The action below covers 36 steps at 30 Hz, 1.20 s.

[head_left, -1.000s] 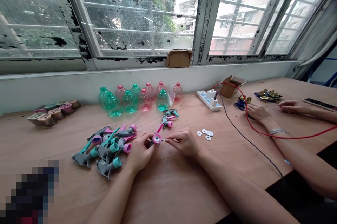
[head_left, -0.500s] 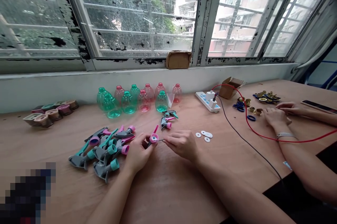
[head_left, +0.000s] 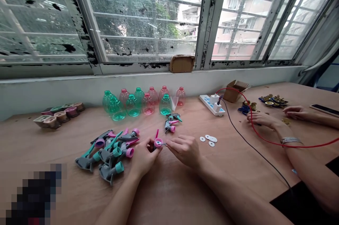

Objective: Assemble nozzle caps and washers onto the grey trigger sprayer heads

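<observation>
My left hand [head_left: 145,155] is closed around a grey spray nozzle with a pink collar [head_left: 158,143] and a pink trigger; the collar's opening faces me. My right hand [head_left: 185,150] pinches a thin metal tool [head_left: 163,144], perhaps tweezers, whose tip reaches into that collar. Left of my hands lies a heap of grey spray nozzles [head_left: 108,154] with teal or pink collars. Beyond my hands are a few more spray nozzles [head_left: 171,126]. Several white washers [head_left: 211,139] lie flat to the right of my right hand.
Green and pink clear bottles [head_left: 133,107] stand near the wall. A power strip [head_left: 209,105] has red and black cables running right. A co-worker's hands [head_left: 265,119] are over brass and blue parts at right. Small tubs [head_left: 59,116] sit at left, a small open box [head_left: 234,92] behind.
The view has shifted slightly, so everything sits a little lower and to the right. The metal tool's tip now reaches further into the pink collar. The co-worker's near hand has moved left.
</observation>
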Each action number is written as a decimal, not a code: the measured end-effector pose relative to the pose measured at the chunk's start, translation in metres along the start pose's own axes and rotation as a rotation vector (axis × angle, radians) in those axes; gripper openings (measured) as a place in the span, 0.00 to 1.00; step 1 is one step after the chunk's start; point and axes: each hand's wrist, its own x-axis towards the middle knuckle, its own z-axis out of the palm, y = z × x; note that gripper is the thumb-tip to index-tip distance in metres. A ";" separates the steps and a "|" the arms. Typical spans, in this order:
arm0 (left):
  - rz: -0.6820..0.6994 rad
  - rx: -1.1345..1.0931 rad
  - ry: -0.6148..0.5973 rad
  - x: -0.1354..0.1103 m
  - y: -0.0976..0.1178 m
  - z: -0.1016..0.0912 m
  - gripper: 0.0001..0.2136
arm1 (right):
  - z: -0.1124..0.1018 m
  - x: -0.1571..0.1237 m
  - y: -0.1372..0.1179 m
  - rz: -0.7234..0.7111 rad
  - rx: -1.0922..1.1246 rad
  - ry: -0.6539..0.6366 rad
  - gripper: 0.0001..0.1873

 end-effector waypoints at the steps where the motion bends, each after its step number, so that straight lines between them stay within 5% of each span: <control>1: -0.001 0.004 0.004 0.000 0.000 0.000 0.11 | 0.000 0.000 0.000 0.000 -0.002 0.006 0.12; 7: -0.013 0.034 0.038 -0.003 0.002 -0.001 0.10 | -0.003 0.001 -0.003 0.016 0.029 0.012 0.14; 22: -0.027 0.145 0.143 -0.004 0.009 0.001 0.12 | -0.007 0.007 -0.014 0.484 0.493 -0.031 0.10; 36: -0.039 0.075 0.104 -0.005 0.010 0.006 0.14 | 0.003 0.008 -0.010 0.660 0.828 -0.063 0.13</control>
